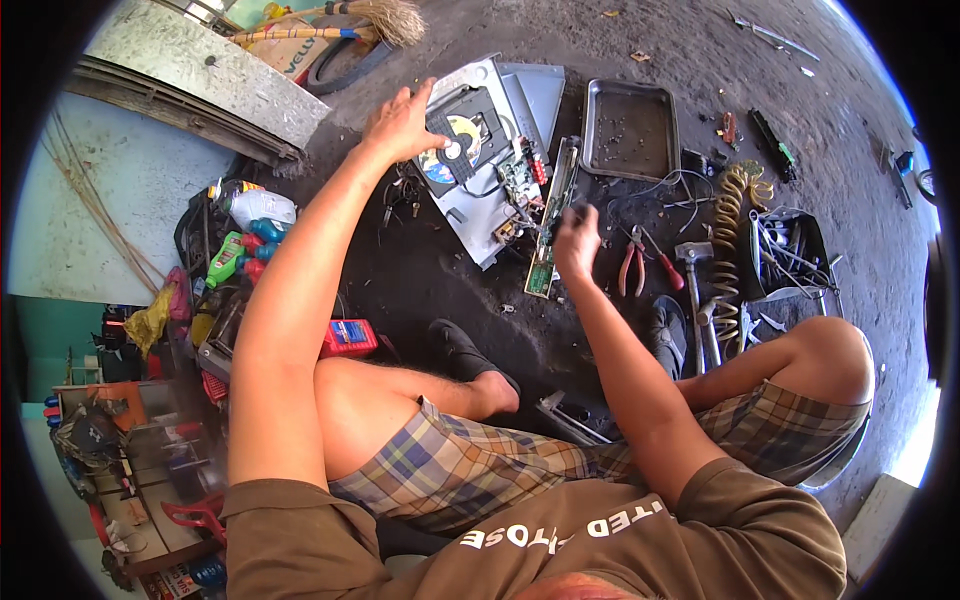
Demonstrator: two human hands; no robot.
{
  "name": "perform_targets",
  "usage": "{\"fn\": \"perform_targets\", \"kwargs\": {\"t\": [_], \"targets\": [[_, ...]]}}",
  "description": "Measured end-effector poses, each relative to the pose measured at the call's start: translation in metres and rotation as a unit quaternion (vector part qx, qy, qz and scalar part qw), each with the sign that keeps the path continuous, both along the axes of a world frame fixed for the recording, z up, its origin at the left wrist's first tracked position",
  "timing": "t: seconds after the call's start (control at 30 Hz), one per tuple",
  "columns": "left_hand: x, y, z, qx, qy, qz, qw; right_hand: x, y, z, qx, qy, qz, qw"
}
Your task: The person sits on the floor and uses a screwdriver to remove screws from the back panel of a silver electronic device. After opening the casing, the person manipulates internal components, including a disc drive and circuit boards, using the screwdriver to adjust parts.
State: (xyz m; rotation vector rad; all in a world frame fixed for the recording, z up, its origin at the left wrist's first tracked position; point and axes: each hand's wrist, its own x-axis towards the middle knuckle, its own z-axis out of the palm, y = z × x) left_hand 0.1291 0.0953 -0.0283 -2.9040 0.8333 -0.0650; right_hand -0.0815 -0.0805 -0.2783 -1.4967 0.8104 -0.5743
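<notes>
OK, we've 1 disc drive [480, 128], 1 circuit strip [540, 276], 1 tray [588, 130]; our L hand [402, 128] splays at drive, R hand [578, 243] curls, can't tell round what.

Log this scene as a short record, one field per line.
Place: dark, dirty floor
Workpiece: metal chassis with a disc drive and circuit boards
Left grip: open, fingers spread at the chassis edge, thumb at the drive
Right grip: curled beside the long strip; its exact hold is unclear
Tray: beyond the right grip, small bits in it
Tools: red-handled pliers, red screwdriver and hammer, right of the right grip
Far right of tools: coiled hose
</notes>
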Motion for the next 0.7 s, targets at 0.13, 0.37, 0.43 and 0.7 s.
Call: {"fn": "perform_targets", "kwargs": {"t": [0.13,0.37,0.43,0.7], "targets": [[-0.004,-0.001,0.002,-0.002,0.005,-0.001,1.000,0.025,0.022,0.066,-0.046,-0.013,0.200,0.979],[-0.008,-0.006,0.002,-0.007,0.006,-0.004,1.000,0.022,0.046,0.075,-0.083,0.035,0.221,0.971],[-0.010,-0.006,0.000,-0.003,-0.001,-0.006,1.000,0.020,0.047,0.076,-0.067,0.034,0.214,0.974],[-0.009,-0.005,-0.002,-0.007,-0.017,-0.018,1.000,0.015,0.049,0.079,-0.060,0.029,0.222,0.973]]}}
